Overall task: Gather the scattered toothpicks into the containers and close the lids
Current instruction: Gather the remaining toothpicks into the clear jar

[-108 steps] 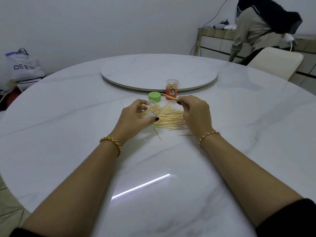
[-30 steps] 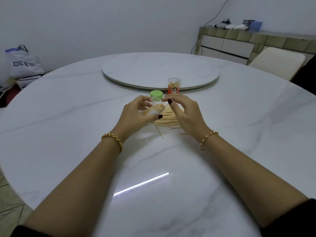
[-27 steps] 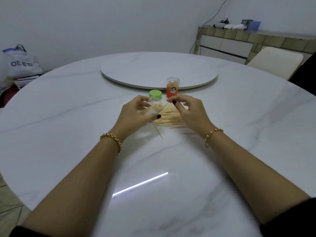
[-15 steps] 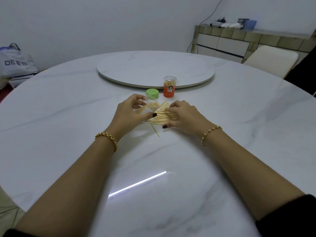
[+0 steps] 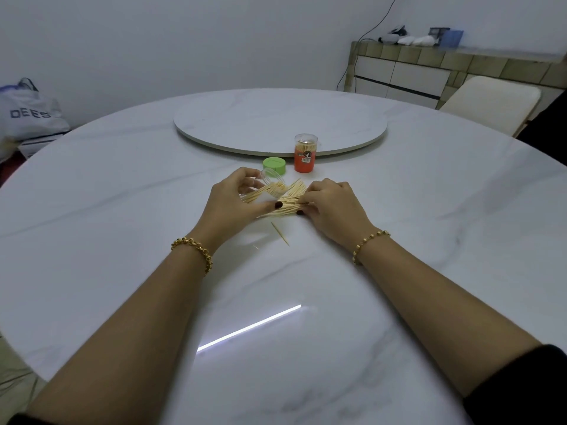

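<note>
1. Two bare forearms are seen reaching forward over a round white marble table. A gold bead bracelet is worn on each wrist, the left bracelet and the right bracelet.
2. A bright strip of reflected light is seen on the tabletop between the forearms.
3. A single stray toothpick is seen lying alone on the table between the wrists, just short of the hands.
4. The right hand is laid on a heap of loose toothpicks. Its fingers are curled down, and a bunch from the heap is pinched between thumb and fingertips.
5. The left hand is wrapped around a clear container. The container is held tilted, with its mouth turned towards the heap, and toothpicks are seen sticking out of it.
6. A green lid is seen lying flat on the table just beyond the clear container, apart from it.
7. An orange-labelled container is seen upright just right of the green lid. It is filled with toothpicks and capped with a clear lid.
8. A large round turntable is set at the centre of the table, just behind the orange-labelled container.
9. Beyond the table, a pale chair and a tiled sideboard are seen at the right, and a white bag at the far left.
</note>
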Motion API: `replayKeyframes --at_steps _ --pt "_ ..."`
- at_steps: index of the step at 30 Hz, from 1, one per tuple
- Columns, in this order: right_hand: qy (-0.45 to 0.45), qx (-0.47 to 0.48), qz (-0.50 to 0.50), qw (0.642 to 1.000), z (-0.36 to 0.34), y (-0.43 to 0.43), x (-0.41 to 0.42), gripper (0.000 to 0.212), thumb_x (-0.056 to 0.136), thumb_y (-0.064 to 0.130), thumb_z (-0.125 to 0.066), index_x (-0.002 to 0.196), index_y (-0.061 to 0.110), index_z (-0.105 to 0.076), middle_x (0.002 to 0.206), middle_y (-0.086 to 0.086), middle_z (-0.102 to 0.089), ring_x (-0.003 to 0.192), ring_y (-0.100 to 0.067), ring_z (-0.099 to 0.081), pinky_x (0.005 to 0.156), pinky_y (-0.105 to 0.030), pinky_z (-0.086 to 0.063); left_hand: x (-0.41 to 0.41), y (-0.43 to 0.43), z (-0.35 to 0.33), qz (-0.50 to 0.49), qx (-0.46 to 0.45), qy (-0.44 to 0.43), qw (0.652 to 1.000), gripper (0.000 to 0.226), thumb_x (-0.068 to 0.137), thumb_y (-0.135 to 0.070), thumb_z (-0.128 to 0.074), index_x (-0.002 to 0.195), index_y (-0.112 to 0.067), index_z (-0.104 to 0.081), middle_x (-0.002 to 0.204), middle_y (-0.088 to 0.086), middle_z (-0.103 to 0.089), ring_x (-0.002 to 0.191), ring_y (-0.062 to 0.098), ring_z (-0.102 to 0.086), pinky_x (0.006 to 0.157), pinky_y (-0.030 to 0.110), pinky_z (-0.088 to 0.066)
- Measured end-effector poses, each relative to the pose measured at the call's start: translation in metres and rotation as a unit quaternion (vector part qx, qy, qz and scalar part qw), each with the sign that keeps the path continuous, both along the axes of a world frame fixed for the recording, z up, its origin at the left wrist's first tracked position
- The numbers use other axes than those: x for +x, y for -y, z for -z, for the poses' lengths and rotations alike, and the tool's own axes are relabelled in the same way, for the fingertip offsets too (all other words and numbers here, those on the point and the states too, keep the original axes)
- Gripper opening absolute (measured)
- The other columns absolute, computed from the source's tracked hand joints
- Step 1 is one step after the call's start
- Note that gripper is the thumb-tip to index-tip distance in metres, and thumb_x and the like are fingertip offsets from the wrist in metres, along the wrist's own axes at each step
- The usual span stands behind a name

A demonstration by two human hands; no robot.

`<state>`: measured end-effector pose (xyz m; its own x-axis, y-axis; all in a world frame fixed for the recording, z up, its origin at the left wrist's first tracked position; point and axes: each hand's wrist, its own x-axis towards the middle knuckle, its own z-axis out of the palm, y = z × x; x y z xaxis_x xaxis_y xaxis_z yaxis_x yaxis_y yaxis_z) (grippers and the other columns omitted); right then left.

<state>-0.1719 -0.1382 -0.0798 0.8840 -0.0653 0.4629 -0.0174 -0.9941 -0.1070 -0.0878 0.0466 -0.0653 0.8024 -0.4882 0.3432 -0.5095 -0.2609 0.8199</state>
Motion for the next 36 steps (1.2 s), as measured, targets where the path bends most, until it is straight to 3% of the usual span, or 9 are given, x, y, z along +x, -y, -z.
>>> replayKeyframes --at_steps 8,11,16,22,26,31,36 --pt "0.047 0.025 0.01 0.999 0.006 0.006 0.003 0.019 0.093 0.015 -0.054 0.097 0.009 -0.071 0.096 -0.007 -0.068 0.095 -0.028 -0.056 0.081 -0.036 -0.036 0.0 0.0 0.001 -0.003 0.005 0.003 1.0 0.054 0.067 -0.029 -0.085 0.114 -0.02 -0.06 0.101 -0.01 -0.064 0.1 0.008 -0.058 0.068 -0.005 -0.035" --pt "0.073 0.102 0.015 0.992 0.006 0.011 0.004 0.017 0.091 0.014 -0.057 0.091 0.006 -0.072 0.086 -0.011 -0.071 0.083 -0.03 -0.061 0.073 -0.038 -0.046 0.001 0.0 0.001 -0.007 0.003 0.007 1.0 0.052 0.068 -0.029 -0.085 0.113 -0.021 -0.06 0.102 -0.01 -0.064 0.102 0.008 -0.059 0.069 -0.003 -0.037" --pt "0.136 0.219 0.047 0.965 0.004 0.02 0.001 0.015 0.089 0.007 -0.058 0.088 0.008 -0.074 0.077 -0.008 -0.072 0.07 -0.024 -0.062 0.067 -0.032 -0.047 0.001 -0.001 0.001 -0.014 -0.004 0.007 1.0 0.052 0.068 -0.03 -0.085 0.112 -0.023 -0.059 0.101 -0.013 -0.063 0.104 0.006 -0.058 0.073 0.0 -0.036" --pt "0.165 0.3 0.028 0.939 -0.003 0.014 -0.003 0.015 0.09 0.006 -0.057 0.086 0.01 -0.071 0.077 0.002 -0.073 0.077 -0.01 -0.068 0.072 -0.021 -0.05 -0.002 0.003 0.004 -0.002 0.006 0.011 1.0 0.053 0.069 -0.03 -0.084 0.115 -0.024 -0.058 0.105 -0.011 -0.064 0.107 0.008 -0.058 0.075 0.001 -0.037" --pt "0.176 0.391 0.017 0.903 -0.008 0.005 -0.002 0.018 0.094 0.008 -0.053 0.082 0.017 -0.063 0.075 0.004 -0.072 0.078 -0.003 -0.068 0.075 -0.022 -0.052 -0.005 0.006 0.006 0.011 0.011 0.009 1.0 0.054 0.07 -0.029 -0.083 0.117 -0.022 -0.058 0.106 -0.011 -0.063 0.109 0.008 -0.057 0.079 0.004 -0.036" --pt "0.197 0.476 0.02 0.857 -0.016 -0.002 -0.003 0.022 0.096 0.009 -0.048 0.079 0.016 -0.059 0.075 0.003 -0.072 0.079 -0.01 -0.07 0.078 -0.028 -0.054 -0.007 0.009 0.007 0.023 0.012 0.018 0.999 0.052 0.071 -0.03 -0.083 0.115 -0.023 -0.058 0.105 -0.01 -0.065 0.105 0.009 -0.059 0.081 0.008 -0.04" --pt "0.183 0.567 0.011 0.803 -0.024 -0.003 0.001 0.028 0.099 0.011 -0.044 0.076 0.018 -0.057 0.075 -0.002 -0.072 0.081 -0.018 -0.072 0.089 -0.041 -0.054 -0.011 0.011 0.005 0.031 0.024 0.027 0.999 0.054 0.071 -0.031 -0.083 0.118 -0.02 -0.058 0.104 -0.011 -0.064 0.104 0.008 -0.059 0.078 0.003 -0.039"
